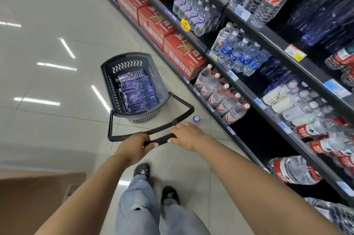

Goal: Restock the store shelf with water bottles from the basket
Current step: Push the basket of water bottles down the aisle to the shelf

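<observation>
A grey plastic basket [107,74] stands on the tiled floor, filled with purple-labelled water bottles [137,91] lying on their sides. Its long black handle [162,140] reaches back towards me. My left hand [134,145] grips the handle bar, fingers curled round it. My right hand [186,135] holds the same bar just to the right, thumb under it. A single bottle with a purple cap [195,120] stands on the floor just beyond my right hand. The dark store shelf [247,93] runs along the right, stocked with water bottles.
Red drink cartons [182,56] line the bottom shelf further ahead. A dark empty gap [254,135] opens low on the shelf beside my right hand. A brown cardboard surface [34,196] sits at the lower left. My feet [141,170] stand behind the handle.
</observation>
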`<state>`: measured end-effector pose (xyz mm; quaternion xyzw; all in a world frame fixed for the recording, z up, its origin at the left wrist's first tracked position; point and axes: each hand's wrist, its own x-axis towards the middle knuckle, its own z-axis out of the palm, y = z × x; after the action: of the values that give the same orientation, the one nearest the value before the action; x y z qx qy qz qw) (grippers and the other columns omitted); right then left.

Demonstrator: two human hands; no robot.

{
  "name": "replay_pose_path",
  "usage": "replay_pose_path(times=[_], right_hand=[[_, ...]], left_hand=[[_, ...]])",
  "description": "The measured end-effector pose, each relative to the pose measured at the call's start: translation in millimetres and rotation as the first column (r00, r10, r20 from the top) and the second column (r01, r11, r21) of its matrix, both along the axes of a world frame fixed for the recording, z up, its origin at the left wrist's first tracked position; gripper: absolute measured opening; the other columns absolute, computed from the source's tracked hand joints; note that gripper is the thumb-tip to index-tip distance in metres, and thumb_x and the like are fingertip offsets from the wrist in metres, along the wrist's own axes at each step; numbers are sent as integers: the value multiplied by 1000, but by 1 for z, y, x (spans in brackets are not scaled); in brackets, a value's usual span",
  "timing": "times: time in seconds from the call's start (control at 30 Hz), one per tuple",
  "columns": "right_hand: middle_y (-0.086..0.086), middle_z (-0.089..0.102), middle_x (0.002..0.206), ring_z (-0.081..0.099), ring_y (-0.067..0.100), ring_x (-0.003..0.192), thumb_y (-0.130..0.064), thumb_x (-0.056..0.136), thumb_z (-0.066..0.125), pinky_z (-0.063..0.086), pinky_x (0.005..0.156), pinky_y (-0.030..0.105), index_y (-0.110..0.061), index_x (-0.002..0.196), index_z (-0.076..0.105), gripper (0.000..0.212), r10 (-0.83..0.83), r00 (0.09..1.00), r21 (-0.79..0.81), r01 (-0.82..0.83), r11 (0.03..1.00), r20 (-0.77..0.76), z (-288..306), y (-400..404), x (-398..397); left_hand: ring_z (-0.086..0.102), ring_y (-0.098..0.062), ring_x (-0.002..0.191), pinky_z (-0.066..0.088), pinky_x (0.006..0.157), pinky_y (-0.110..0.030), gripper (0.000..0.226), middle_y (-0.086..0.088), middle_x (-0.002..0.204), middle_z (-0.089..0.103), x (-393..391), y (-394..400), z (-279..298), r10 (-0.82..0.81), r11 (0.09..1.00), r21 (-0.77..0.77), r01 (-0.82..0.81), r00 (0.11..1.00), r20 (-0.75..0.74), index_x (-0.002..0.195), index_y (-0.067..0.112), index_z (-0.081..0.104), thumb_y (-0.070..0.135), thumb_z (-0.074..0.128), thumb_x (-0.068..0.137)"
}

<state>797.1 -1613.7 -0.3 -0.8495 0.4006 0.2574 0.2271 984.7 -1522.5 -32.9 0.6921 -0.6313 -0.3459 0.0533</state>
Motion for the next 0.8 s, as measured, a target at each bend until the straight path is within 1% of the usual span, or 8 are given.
replay_pose_path(times=[0.07, 0.17, 0.27, 0.4, 0.5, 0.63, 0.73, 0.8], right_hand=[[10, 51, 130, 43, 32, 122, -46, 96, 41, 34, 103, 46, -17, 127, 51, 43, 24, 1000, 6, -24, 1000, -20, -5, 14, -12], [8, 52, 128, 46, 31, 121, -47, 95, 41, 32, 105, 47, -20, 123, 53, 40, 43, 998, 22, -42, 999, -39, -11, 35, -27], [7, 54, 127, 48, 30, 119, -47, 95, 40, 34, 103, 45, -21, 120, 55, 39, 41, 999, 15, -41, 999, -11, -9, 48, -35], [7, 56, 119, 47, 28, 116, -49, 95, 41, 35, 99, 41, -20, 119, 56, 41, 93, 996, -60, -93, 994, 7, 4, 62, -38], [7, 56, 113, 49, 27, 112, -46, 94, 46, 37, 95, 39, -18, 114, 57, 36, 138, 990, -63, -136, 989, 29, 10, 73, -40], [9, 57, 113, 50, 31, 110, -38, 95, 46, 36, 88, 37, -16, 116, 56, 32, 258, 966, -57, -256, 965, 30, 10, 83, -50], [10, 56, 119, 47, 32, 111, -27, 97, 43, 37, 87, 37, -13, 123, 52, 32, 347, 937, -73, -343, 936, 49, 12, 85, -58], [10, 55, 122, 46, 32, 112, -25, 97, 42, 38, 89, 39, -12, 125, 50, 32, 407, 911, -88, -401, 912, 61, 14, 86, -64]], left_hand=[[57, -19, 85, 47, 74, -34, 39, 2, 89, 59, -11, 18, -10, 17, 1000, 6, -16, 999, -34, 87, 20, 63, 57, 51, 89], [54, -16, 83, 47, 73, -33, 42, 3, 88, 59, -23, 37, -15, -12, 1000, 19, 12, 1000, -5, 86, 20, 63, 60, 50, 88], [52, -17, 85, 45, 75, -33, 44, 2, 88, 60, -30, 47, -9, -71, 997, 25, 71, 997, 9, 88, 19, 63, 60, 49, 88], [55, -21, 88, 48, 78, -35, 39, 0, 91, 61, -32, 62, 3, -61, 997, 49, 60, 998, 10, 87, 21, 59, 60, 54, 86], [57, -22, 87, 48, 76, -34, 35, -1, 90, 63, -35, 74, 11, -8, 998, 65, 7, 1000, 23, 83, 24, 54, 59, 57, 85], [58, -23, 83, 48, 72, -34, 47, -2, 84, 63, -48, 89, 17, 60, 990, 125, -68, 996, 65, 78, 18, 57, 65, 56, 81], [60, -21, 79, 50, 75, -35, 55, -3, 80, 66, -57, 96, 29, 243, 961, 124, -248, 969, 53, 79, 14, 64, 68, 60, 76], [60, -21, 79, 50, 75, -34, 54, -3, 79, 66, -68, 101, 37, 324, 936, 128, -329, 944, 59, 79, 14, 67, 68, 63, 74]])
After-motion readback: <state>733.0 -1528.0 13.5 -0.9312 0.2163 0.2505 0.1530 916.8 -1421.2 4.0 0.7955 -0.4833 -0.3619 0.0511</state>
